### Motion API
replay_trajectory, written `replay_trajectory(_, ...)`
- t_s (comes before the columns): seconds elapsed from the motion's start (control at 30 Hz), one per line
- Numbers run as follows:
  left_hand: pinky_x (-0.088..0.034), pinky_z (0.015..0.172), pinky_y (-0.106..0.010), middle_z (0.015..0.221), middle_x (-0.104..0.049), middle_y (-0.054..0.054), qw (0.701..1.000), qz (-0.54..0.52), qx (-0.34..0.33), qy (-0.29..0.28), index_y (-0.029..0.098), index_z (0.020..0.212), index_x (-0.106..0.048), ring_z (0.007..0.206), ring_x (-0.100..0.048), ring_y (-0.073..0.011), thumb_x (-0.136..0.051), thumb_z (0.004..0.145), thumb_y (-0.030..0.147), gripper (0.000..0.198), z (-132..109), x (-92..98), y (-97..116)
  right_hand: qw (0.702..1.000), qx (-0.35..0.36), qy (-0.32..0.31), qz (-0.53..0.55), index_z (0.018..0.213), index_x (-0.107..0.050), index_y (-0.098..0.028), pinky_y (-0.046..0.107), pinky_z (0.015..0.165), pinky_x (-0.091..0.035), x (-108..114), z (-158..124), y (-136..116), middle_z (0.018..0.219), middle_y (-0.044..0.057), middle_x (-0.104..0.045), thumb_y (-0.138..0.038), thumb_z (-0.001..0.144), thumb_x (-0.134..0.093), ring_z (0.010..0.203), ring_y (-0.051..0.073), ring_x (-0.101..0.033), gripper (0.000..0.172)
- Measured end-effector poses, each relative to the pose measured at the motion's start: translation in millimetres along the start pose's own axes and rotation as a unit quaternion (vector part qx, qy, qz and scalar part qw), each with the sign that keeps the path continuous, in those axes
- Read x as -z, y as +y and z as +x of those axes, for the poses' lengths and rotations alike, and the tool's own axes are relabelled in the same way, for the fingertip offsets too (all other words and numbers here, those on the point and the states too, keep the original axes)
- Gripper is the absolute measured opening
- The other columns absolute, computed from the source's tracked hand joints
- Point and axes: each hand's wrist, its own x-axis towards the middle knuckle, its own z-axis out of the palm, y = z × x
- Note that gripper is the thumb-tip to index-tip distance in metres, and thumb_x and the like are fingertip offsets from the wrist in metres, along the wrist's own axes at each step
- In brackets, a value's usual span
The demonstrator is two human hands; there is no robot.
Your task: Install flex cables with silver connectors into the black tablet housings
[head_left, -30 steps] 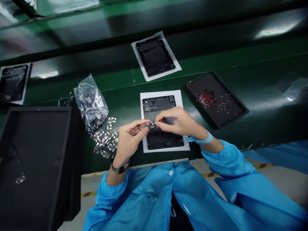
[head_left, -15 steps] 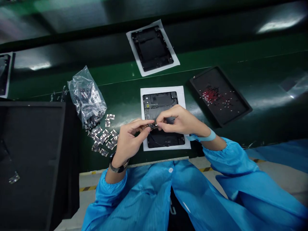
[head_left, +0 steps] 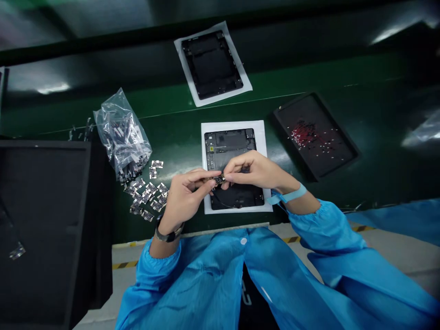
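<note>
While the left hand (head_left: pixel 186 194) is pinching a small circuit board (head_left: pixel 219 179) between thumb and forefinger, the right hand (head_left: pixel 255 170) is pinching at its other end — the board is being held over a black tablet housing (head_left: pixel 245 197), which is lying on a white sheet (head_left: pixel 260 137).

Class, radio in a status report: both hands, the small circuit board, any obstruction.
Left hand pinching small circuit board. Right hand fingertips at its edge; grip unclear. Board above black device shell, which hands partly hide.
</note>
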Motion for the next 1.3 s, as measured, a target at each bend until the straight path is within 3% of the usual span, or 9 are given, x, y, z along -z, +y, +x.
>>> replay_trajectory(0.63, -0.056, 0.057, -0.022, 0.093, -0.076, -0.008, 0.998, 0.026, 0.051, 0.012, 0.021, 0.101, -0.084, 0.066, -0.069, -0.0139, -0.076, 0.085, 0.023, 0.018, -2, -8.1, -2, 0.986, -0.041, -0.027, 0.157, 0.092, -0.075, -0.013, 0.029, 0.08, -0.059, -7, 0, 31, 0.09, 0.009, -0.08, -0.042, 0.087, -0.078, 0.083, 0.017, -0.075, 0.03)
replay_trajectory(0.77, -0.059, 0.059, -0.025, 0.086, -0.077, -0.008, 0.997, 0.001, 0.071, 0.0, 0.018, 0.104, -0.083, 0.064, -0.07, -0.0149, -0.078, 0.084, 0.022, 0.021, 1, -8.8, -4, 0.995, -0.027, -0.017, 0.093, 0.096, -0.075, -0.015, 0.032, 0.081, -0.058, 1, -5, 19, 0.093, 0.008, -0.08, -0.044, 0.089, -0.074, 0.086, 0.019, -0.074, 0.03)
replay_trajectory(0.83, -0.06, 0.063, -0.026, 0.082, -0.077, -0.007, 0.997, -0.039, 0.059, 0.023, 0.018, 0.105, -0.082, 0.065, -0.07, -0.015, -0.08, 0.082, 0.021, 0.024, 1, -3.4, -2, 0.998, 0.01, 0.062, -0.011, 0.098, -0.076, -0.019, 0.034, 0.085, -0.056, 12, -21, 6, 0.1, 0.007, -0.078, -0.043, 0.091, -0.072, 0.093, 0.021, -0.072, 0.026)
replay_trajectory(0.93, -0.061, 0.068, -0.025, 0.083, -0.076, -0.003, 0.982, -0.136, 0.0, 0.134, 0.021, 0.097, -0.08, 0.071, -0.071, -0.0146, -0.082, 0.078, 0.017, 0.019, -1, 12.6, 1, 0.946, 0.023, 0.255, -0.197, 0.09, -0.075, -0.023, 0.039, 0.087, -0.051, 25, -58, -7, 0.099, 0.006, -0.075, -0.041, 0.095, -0.067, 0.095, 0.023, -0.067, 0.021)
replay_trajectory(0.97, -0.062, 0.069, -0.024, 0.086, -0.077, -0.002, 0.97, -0.169, -0.015, 0.174, 0.022, 0.092, -0.079, 0.074, -0.072, -0.0142, -0.082, 0.077, 0.016, 0.016, -2, 18.2, 1, 0.927, 0.005, 0.283, -0.245, 0.086, -0.074, -0.023, 0.039, 0.084, -0.05, 25, -71, -7, 0.094, 0.007, -0.074, -0.041, 0.096, -0.066, 0.092, 0.024, -0.066, 0.022)
replay_trajectory(1.03, -0.062, 0.075, -0.024, 0.093, -0.077, -0.001, 0.947, -0.226, -0.019, 0.225, 0.022, 0.088, -0.076, 0.081, -0.073, -0.014, -0.081, 0.076, 0.016, 0.014, -3, 25.4, -2, 0.91, -0.046, 0.264, -0.316, 0.084, -0.072, -0.023, 0.04, 0.077, -0.046, 15, -92, 4, 0.082, 0.006, -0.07, -0.04, 0.094, -0.068, 0.083, 0.024, -0.061, 0.02)
replay_trajectory(1.1, -0.062, 0.082, -0.026, 0.099, -0.076, -0.001, 0.933, -0.269, 0.002, 0.237, 0.021, 0.088, -0.075, 0.093, -0.073, -0.0159, -0.081, 0.076, 0.016, 0.014, -3, 24.2, -9, 0.894, -0.094, 0.24, -0.367, 0.086, -0.071, -0.022, 0.04, 0.074, -0.041, -5, -101, 24, 0.075, 0.005, -0.067, -0.039, 0.093, -0.07, 0.079, 0.025, -0.057, 0.018)
replay_trajectory(1.17, -0.06, 0.082, -0.025, 0.099, -0.074, -0.002, 0.928, -0.294, 0.029, 0.225, 0.019, 0.088, -0.074, 0.097, -0.071, -0.0163, -0.081, 0.075, 0.015, 0.015, -2, 14.7, -19, 0.86, -0.127, 0.281, -0.408, 0.086, -0.068, -0.021, 0.04, 0.074, -0.037, -28, -98, 44, 0.074, 0.005, -0.065, -0.039, 0.093, -0.07, 0.08, 0.026, -0.055, 0.019)
replay_trajectory(1.3, -0.05, 0.06, -0.018, 0.081, -0.066, 0.0, 0.939, -0.274, 0.073, 0.195, 0.016, 0.084, -0.07, 0.067, -0.06, -0.0077, -0.084, 0.07, 0.014, 0.02, -1, -12.6, -34, 0.818, -0.137, 0.363, -0.425, 0.083, -0.061, -0.022, 0.039, 0.073, -0.032, -57, -83, 61, 0.082, 0.006, -0.066, -0.034, 0.097, -0.063, 0.082, 0.027, -0.054, 0.019)
